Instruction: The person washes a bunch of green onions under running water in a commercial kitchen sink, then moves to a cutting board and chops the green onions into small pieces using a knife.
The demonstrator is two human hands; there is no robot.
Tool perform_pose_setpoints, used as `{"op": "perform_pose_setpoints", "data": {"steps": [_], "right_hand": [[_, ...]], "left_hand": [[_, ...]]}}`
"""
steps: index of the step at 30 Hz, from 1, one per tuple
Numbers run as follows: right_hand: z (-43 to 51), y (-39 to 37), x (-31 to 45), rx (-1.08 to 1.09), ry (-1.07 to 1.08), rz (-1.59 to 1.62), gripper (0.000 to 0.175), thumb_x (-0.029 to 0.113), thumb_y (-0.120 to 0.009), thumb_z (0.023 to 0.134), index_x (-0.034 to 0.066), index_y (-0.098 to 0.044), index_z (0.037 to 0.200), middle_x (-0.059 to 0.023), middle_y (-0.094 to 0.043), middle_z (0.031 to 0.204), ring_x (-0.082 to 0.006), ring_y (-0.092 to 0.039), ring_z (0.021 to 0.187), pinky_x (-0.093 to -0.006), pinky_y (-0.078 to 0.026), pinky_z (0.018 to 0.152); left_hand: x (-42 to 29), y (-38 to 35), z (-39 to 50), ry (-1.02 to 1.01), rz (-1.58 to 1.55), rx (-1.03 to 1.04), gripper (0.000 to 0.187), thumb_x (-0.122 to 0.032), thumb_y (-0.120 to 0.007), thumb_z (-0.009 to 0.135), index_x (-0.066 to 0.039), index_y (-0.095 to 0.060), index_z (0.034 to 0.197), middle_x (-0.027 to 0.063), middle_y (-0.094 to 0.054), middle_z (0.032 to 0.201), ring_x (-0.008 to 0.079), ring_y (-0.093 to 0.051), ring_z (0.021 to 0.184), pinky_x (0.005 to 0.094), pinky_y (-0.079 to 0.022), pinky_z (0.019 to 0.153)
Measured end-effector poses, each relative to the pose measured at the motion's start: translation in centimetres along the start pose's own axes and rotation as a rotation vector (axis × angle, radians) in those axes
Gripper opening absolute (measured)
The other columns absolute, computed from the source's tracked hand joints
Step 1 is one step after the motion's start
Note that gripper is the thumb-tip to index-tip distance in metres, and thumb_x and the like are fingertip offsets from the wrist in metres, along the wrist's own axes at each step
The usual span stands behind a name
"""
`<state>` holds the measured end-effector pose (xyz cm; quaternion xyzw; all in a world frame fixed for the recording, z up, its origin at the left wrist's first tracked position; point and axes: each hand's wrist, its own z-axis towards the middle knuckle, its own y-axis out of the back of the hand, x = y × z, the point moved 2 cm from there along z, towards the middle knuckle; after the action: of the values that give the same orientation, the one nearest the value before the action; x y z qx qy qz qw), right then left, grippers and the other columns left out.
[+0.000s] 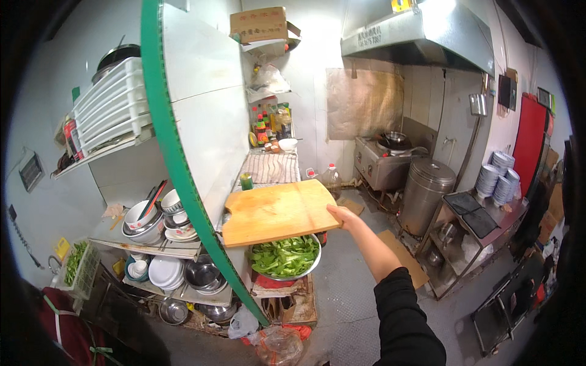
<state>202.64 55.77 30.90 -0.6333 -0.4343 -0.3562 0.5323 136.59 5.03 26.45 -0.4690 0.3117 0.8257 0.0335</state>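
My right hand (344,216) grips the right end of a wooden cutting board (279,210), thumb on its upper face. The board is held out over the near end of the counter, tilted so that its broad top shows. Below it, a large bowl (316,263) holds chopped leafy greens (284,260); the board hides its back part. Just behind the board's far edge stands a green can (246,181). A striped cloth (272,168) lies farther back on the counter. My left hand is out of view.
A green-edged partition (178,174) stands left of the counter. Left of it, shelves hold stacked bowls (165,272). At the back right are a stove (380,160) and a steel drum (426,196). Plastic bags (277,345) lie low in front. Maroon cloth (68,315) shows at lower left.
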Motion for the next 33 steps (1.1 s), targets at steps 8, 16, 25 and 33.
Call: {"op": "perform_pose_setpoints", "data": {"steps": [8, 16, 25, 33], "right_hand": [[-16.5, 0.2, -6.4, -0.294, 0.303, 0.246, 0.041, 0.026, -0.055, 0.091, 0.0016, -0.042, 0.12, -0.0107, -0.057, 0.112, -0.0182, -0.059, 0.095, -0.0333, -0.05, 0.08], [-51.5, 14.3, -12.8, -0.859, 0.418, 0.352, 0.037, 0.023, -0.053, 0.092, 0.0036, -0.046, 0.122, -0.006, -0.056, 0.115, -0.0172, -0.054, 0.105, -0.032, -0.046, 0.087], [-84.0, 25.9, -21.8, -1.823, 0.269, -0.47, 0.023, 0.013, -0.057, 0.089, -0.0013, -0.049, 0.105, -0.0074, -0.057, 0.093, -0.0122, -0.051, 0.084, -0.0266, -0.044, 0.072], [-101.3, 36.1, -26.7, -2.178, 0.2, -0.163, 0.01, 0.008, -0.054, 0.088, 0.0015, -0.049, 0.092, -0.0046, -0.056, 0.084, -0.0114, -0.049, 0.078, -0.0267, -0.043, 0.07]], "left_hand": [[-1.6, -3.5, -2.2, -0.038, -0.023, 0.132, 0.03, -0.017, -0.058, 0.089, 0.007, -0.054, 0.106, 0.0174, -0.059, 0.088, 0.024, -0.052, 0.075, 0.0361, -0.045, 0.066], [3.6, -14.2, -5.8, -0.511, 0.205, 0.615, 0.032, -0.011, -0.061, 0.084, 0.007, -0.054, 0.108, 0.0234, -0.059, 0.106, 0.0328, -0.058, 0.097, 0.0367, -0.045, 0.081], [-7.8, -31.3, -22.4, -0.878, -0.202, 0.898, 0.028, -0.016, -0.057, 0.088, 0.008, -0.055, 0.102, 0.0191, -0.06, 0.087, 0.0265, -0.053, 0.072, 0.038, -0.045, 0.068], [-30.5, -39.2, -47.8, -1.107, -0.13, 1.222, 0.037, -0.015, -0.06, 0.084, 0.009, -0.054, 0.11, 0.0254, -0.061, 0.09, 0.0368, -0.057, 0.078, 0.0422, -0.044, 0.072]]}}
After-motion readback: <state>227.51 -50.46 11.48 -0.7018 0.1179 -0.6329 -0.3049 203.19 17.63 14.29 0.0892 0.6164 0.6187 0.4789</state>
